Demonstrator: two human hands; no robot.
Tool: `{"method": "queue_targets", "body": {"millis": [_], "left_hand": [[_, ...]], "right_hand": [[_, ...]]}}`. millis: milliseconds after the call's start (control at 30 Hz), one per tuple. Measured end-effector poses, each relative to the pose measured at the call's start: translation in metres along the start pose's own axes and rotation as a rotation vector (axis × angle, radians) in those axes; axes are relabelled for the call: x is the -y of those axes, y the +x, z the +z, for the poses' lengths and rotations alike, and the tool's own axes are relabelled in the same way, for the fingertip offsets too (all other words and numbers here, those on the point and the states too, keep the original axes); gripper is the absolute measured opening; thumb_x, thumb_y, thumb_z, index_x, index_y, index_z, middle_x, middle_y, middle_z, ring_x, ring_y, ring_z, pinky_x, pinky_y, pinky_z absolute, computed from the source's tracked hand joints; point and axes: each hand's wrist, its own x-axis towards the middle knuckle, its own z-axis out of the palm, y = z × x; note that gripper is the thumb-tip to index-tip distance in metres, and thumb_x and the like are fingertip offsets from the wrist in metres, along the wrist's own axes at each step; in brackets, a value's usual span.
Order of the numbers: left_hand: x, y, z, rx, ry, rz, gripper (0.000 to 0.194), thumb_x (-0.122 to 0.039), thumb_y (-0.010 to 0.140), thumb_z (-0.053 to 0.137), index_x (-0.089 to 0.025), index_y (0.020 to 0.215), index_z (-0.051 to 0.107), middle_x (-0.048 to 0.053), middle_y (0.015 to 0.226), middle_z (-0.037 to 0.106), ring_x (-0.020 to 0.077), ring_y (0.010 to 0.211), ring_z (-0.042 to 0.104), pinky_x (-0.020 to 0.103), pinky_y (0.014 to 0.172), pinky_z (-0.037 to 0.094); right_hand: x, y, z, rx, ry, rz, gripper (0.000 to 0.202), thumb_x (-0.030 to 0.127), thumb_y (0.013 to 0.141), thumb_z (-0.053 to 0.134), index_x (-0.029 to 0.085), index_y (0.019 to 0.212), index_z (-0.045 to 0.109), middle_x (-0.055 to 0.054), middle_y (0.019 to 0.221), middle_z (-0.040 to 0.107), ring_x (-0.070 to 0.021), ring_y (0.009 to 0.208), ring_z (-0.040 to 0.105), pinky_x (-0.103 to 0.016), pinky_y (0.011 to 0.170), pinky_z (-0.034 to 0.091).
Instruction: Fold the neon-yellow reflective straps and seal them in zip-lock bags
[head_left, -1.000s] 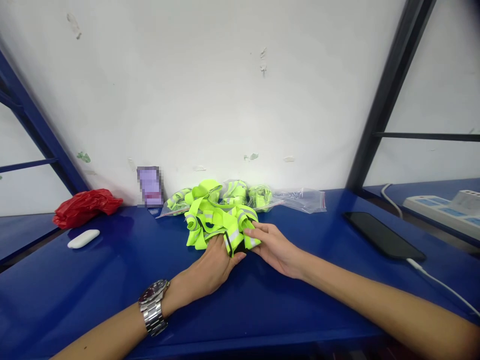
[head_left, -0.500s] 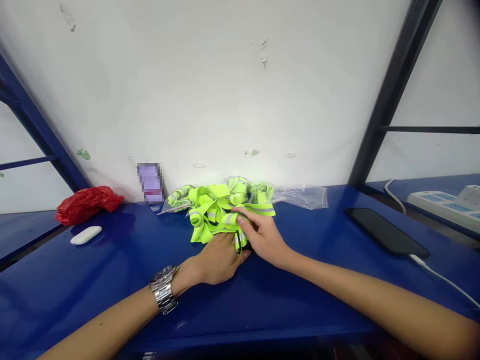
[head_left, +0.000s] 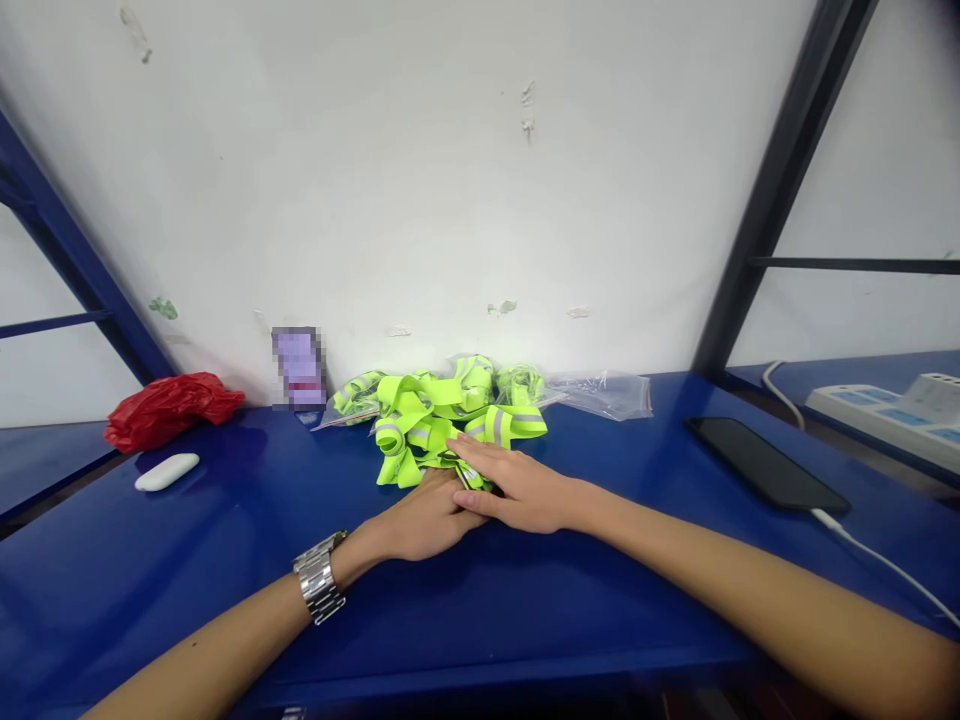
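Note:
A heap of fluorescent yellow-green reflective strap with silver stripes lies loosely looped on the blue table. My left hand, a metal watch on its wrist, is low at the front of the heap, with a gathered part of the strap in its grasp; its fingertips are hidden. Across its fingers and this gathered part lies my right hand, palm down, its fingers stretched out and its thumb resting on my left hand. A dark piece shows among the folds by my right fingers.
Behind the heap are clear plastic bags, some with more strap inside. At left lie a red plastic bag and a white case; a blurred phone leans on the wall. A black phone on a cable and a power strip are at right.
My right hand has let go of the strap end it pinched, and has come down flat over my left hand. The strap at the right side of the heap has shifted.

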Motion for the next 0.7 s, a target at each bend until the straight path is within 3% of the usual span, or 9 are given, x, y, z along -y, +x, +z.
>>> {"method": "queue_targets", "body": {"millis": [67,133,233,300,333,400,467,567,700], "left_hand": [[0.001,-0.002,0.001,-0.003,0.031,-0.016,0.028,-0.031,0.094,0.043,-0.022,0.117,0.056,0.005,0.124,0.06,0.0229,0.109,0.057,0.04,0.097,0.045],[0.001,-0.004,0.004,-0.038,0.112,-0.042,0.033,-0.037,0.095,0.042,-0.02,0.121,0.054,0.01,0.125,0.059,0.0276,0.114,0.054,0.046,0.099,0.043],[0.001,-0.007,0.008,-0.061,0.141,-0.069,0.041,-0.041,0.097,0.036,-0.016,0.129,0.046,0.014,0.127,0.055,0.0296,0.119,0.05,0.05,0.103,0.039],[0.002,-0.007,0.009,-0.07,0.119,-0.079,0.045,-0.041,0.098,0.035,-0.016,0.135,0.04,0.015,0.131,0.052,0.029,0.123,0.048,0.049,0.105,0.037],[0.002,-0.007,0.009,-0.077,0.107,-0.079,0.046,-0.041,0.098,0.035,-0.016,0.137,0.037,0.015,0.133,0.05,0.0286,0.124,0.046,0.049,0.107,0.036],[0.004,-0.007,0.009,-0.094,0.09,-0.071,0.047,-0.04,0.098,0.035,-0.017,0.14,0.033,0.015,0.136,0.048,0.0277,0.127,0.044,0.048,0.108,0.035],[0.006,-0.007,0.011,-0.11,0.093,-0.073,0.047,-0.04,0.098,0.034,-0.017,0.139,0.034,0.015,0.134,0.049,0.0278,0.126,0.045,0.048,0.108,0.036],[0.008,-0.007,0.014,-0.127,0.13,-0.067,0.048,-0.04,0.098,0.035,-0.015,0.139,0.034,0.017,0.133,0.05,0.0289,0.126,0.045,0.048,0.108,0.036],[0.006,-0.007,0.014,-0.132,0.17,-0.048,0.048,-0.039,0.098,0.036,-0.016,0.139,0.033,0.017,0.135,0.048,0.03,0.128,0.043,0.05,0.107,0.035]], "right_hand": [[-0.001,-0.003,-0.001,0.0,0.025,-0.021,0.069,0.052,0.096,0.038,0.011,0.15,0.023,-0.015,0.154,0.023,-0.0267,0.144,0.02,-0.046,0.116,0.023],[0.0,-0.005,-0.003,-0.097,0.049,-0.042,0.064,0.05,0.095,0.041,0.013,0.147,0.031,-0.014,0.152,0.031,-0.0259,0.141,0.028,-0.043,0.114,0.028],[0.001,-0.01,-0.008,-0.517,0.049,0.099,0.047,0.045,0.094,0.042,0.013,0.125,0.059,-0.013,0.122,0.065,-0.024,0.111,0.062,-0.037,0.095,0.048],[0.0,-0.016,-0.013,-0.707,-0.017,0.325,0.042,0.048,0.092,0.045,0.016,0.099,0.07,-0.01,0.089,0.072,-0.0223,0.083,0.068,-0.035,0.078,0.052],[-0.001,-0.018,-0.015,-0.705,-0.069,0.434,0.042,0.052,0.089,0.048,0.017,0.091,0.071,-0.009,0.081,0.071,-0.0229,0.079,0.067,-0.035,0.074,0.051],[-0.003,-0.023,-0.018,-0.562,-0.141,0.581,0.047,0.061,0.082,0.053,0.019,0.088,0.072,-0.009,0.082,0.069,-0.0271,0.087,0.065,-0.037,0.075,0.049],[-0.003,-0.023,-0.017,-0.386,-0.075,0.592,0.051,0.065,0.079,0.055,0.019,0.093,0.071,-0.011,0.095,0.069,-0.0303,0.098,0.061,-0.04,0.081,0.047],[-0.001,-0.013,-0.011,-0.277,0.3,0.507,0.05,0.06,0.077,0.061,0.019,0.104,0.068,-0.009,0.108,0.068,-0.0272,0.1,0.061,-0.038,0.086,0.046],[0.002,0.006,0.004,-0.376,0.816,0.458,0.045,0.044,0.066,0.075,0.014,0.099,0.07,-0.008,0.099,0.071,-0.0244,0.093,0.064,-0.034,0.081,0.049]]}}
